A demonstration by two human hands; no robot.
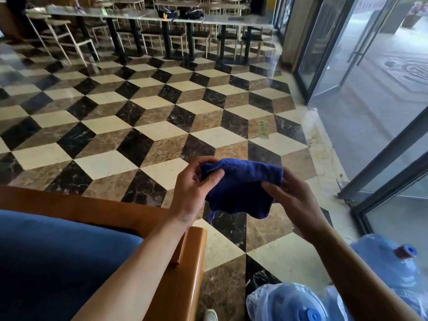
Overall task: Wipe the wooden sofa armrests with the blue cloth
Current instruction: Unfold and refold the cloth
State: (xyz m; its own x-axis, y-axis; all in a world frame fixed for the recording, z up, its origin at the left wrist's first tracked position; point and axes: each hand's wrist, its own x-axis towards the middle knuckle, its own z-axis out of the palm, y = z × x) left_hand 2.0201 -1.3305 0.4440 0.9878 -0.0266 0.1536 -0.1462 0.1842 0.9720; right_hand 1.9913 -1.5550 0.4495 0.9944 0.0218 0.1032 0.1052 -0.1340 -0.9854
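Blue cloth held bunched between both hands, in the air over the tiled floor, not yet on any wood.

Nearest the camera, the wooden armrest runs up the edge of the blue sofa cushion, with the left forearm crossing above it. Beyond it, the left hand pinches the cloth's upper left corner with thumb and curled fingers, and the right hand grips its right edge. The cloth hangs loose and crumpled; wiping with it so bunched would likely leave streaks or missed strips, and a slack pinch could let it drop to the floor. Water bottles lie close by the right arm and could be knocked. Only one armrest and a back rail show; the sofa's other side is cut off, and the far tables are blurred.
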